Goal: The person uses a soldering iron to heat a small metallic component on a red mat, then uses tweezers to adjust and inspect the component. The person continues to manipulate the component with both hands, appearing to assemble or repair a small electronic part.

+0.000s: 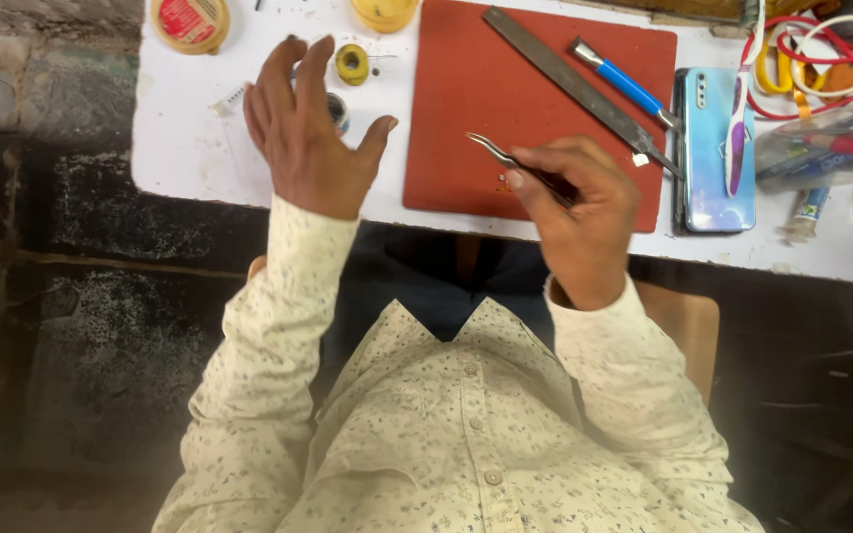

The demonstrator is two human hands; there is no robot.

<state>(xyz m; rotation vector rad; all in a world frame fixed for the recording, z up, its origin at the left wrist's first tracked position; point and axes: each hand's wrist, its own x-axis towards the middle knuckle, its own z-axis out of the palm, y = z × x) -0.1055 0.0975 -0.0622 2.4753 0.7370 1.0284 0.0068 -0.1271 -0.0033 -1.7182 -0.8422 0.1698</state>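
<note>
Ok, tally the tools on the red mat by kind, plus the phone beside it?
Flat metal file: 1
Blue-handled tool: 1
Tweezers, held in the right hand: 1
Light blue phone: 1
Total: 4

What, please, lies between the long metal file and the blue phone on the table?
In the head view, a blue-handled tool lies slantwise between the file and the phone, resting on the red mat.
</note>
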